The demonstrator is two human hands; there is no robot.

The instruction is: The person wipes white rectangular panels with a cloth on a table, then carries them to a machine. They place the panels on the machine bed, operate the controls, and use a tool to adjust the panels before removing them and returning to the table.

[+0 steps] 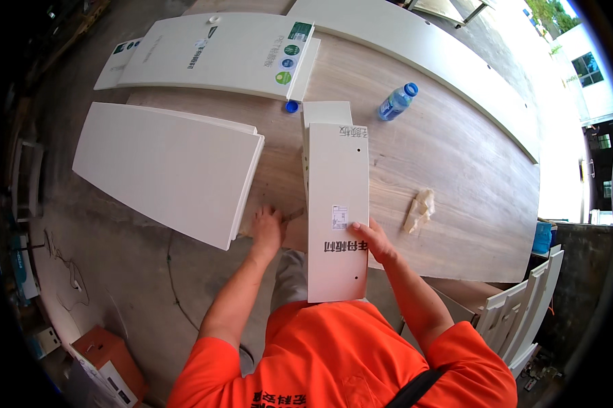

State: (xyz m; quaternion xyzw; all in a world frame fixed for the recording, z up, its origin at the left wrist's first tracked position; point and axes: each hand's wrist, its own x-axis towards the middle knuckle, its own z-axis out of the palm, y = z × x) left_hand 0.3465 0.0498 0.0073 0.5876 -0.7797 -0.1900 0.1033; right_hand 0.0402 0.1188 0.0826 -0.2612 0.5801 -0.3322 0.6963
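A narrow white panel (338,183) with a small label and dark printing lies lengthwise in front of me, its near end close to my body. My right hand (376,241) grips its right edge, thumb on the top face and fingers out of sight beneath. Another white board (328,112) shows beneath its far end. Left of the panel, my left hand (268,228) is at the table's near edge with fingers curled. A thin brownish strip (293,214) lies between that hand and the panel; whether the fingers hold it is unclear.
Stacked white panels lie to the left (170,166) and far left (225,51). A long white board (429,54) runs along the table's far edge. On the wooden tabletop (456,204) are a blue-capped bottle (397,102), a blue cap (291,107) and a crumpled wrapper (421,209).
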